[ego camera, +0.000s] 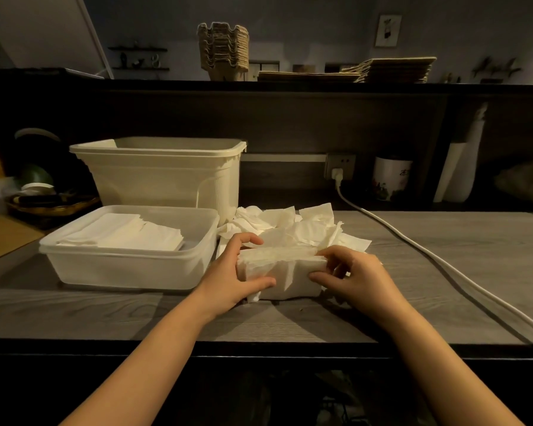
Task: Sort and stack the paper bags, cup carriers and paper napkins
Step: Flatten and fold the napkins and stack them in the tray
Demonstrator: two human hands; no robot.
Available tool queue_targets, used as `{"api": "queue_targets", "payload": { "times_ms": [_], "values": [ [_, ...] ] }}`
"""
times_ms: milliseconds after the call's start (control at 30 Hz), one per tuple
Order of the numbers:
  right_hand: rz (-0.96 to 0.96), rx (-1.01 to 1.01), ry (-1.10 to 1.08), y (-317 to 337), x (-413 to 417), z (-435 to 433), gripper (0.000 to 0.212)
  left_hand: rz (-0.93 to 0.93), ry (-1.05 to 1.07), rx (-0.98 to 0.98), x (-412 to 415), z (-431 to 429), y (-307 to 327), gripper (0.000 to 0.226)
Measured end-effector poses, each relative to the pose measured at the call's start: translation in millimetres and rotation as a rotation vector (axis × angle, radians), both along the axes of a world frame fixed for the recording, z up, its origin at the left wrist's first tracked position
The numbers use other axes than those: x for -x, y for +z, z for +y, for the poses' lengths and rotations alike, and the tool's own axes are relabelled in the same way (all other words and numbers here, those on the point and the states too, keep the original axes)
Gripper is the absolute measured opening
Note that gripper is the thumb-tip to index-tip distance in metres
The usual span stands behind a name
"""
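Two hands grip one napkin bundle [282, 272] on the tabletop [413, 272]: left hand [231, 272] curled round its left end; right hand [356, 276] pinching its right end; loose napkins [293, 224] lie just behind.

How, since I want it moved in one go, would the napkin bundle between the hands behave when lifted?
Probably floppy: the napkin bundle is loose sheets with ragged edges, so it may sag or scatter unless the left hand and right hand squeeze its ends. Thin paper: likely light.
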State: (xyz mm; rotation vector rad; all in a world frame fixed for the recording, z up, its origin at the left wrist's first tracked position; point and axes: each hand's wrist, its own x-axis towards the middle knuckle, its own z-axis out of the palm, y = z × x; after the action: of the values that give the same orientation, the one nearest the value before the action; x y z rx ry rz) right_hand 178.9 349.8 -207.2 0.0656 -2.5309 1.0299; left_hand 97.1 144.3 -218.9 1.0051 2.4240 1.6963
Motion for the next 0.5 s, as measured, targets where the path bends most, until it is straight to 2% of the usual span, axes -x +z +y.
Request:
{"api": "queue_targets", "payload": {
  "times_ms": [100, 167, 333, 500],
  "values": [
    [0.007, 0.127, -0.024, -0.1, 1.2, 0.2, 0.046, 0.023, 0.001, 0.009, -0.6, -0.4, 0.0, 0.054],
    [0.005, 0.164, -0.035, 0.0, 1.2, -0.2, 0.051, 0.023, -0.002, 0.006, -1.0, -0.9, -0.1, 0.054],
    [-0.015, 0.081, -0.014, -1.0, 2.3, 0.2, 0.017, -0.009, -0.031, 0.005, -1.8, -0.1, 2.0, 0.059],
    [-0.047, 0.13, 0.071, 1.2, 0.9, -3.8, 0.011, -0.058, -0.061, -0.035, -4.0, -0.4, 2.2, 0.067]
  ]
}}
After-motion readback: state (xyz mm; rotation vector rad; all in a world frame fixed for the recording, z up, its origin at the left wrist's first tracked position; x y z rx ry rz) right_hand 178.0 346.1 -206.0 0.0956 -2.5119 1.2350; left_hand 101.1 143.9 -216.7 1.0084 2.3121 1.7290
